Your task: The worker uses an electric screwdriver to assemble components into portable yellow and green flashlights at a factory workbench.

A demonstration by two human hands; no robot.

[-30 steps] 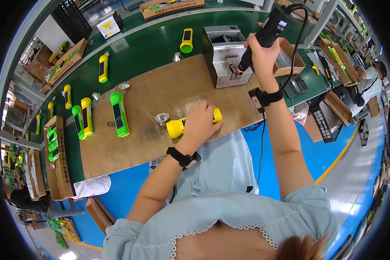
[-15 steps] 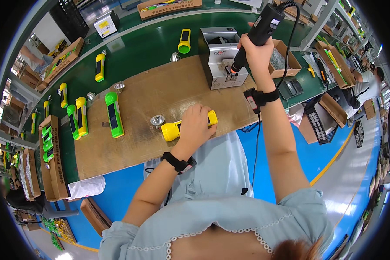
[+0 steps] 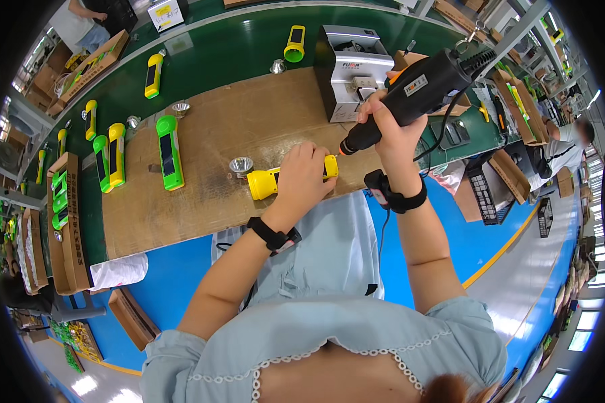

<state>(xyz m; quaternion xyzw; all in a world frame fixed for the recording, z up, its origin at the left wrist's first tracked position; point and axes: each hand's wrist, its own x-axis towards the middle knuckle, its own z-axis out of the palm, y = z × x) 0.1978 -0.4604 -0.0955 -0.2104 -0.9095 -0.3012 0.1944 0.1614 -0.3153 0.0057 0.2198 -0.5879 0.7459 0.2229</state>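
Currently, the left hand (image 3: 304,173) is clasping a yellow flashlight (image 3: 263,184), which is lying on a brown cardboard sheet (image 3: 208,127), its wide head pointing left. Apart from it, the right hand (image 3: 393,131) is gripping a black electric screwdriver (image 3: 417,91), whose tip is pointing at the flashlight's right end; the view is not showing clearly whether these 2 are touching. Just beside the flashlight's head, 1 silver reflector cup (image 3: 240,164) is sitting. Farther left, 1 green flashlight (image 3: 171,154) is lying on the cardboard. Beyond, a silver screw feeder (image 3: 329,84) is standing on the green bench (image 3: 215,40), near 1 upper yellow flashlight (image 3: 294,43).
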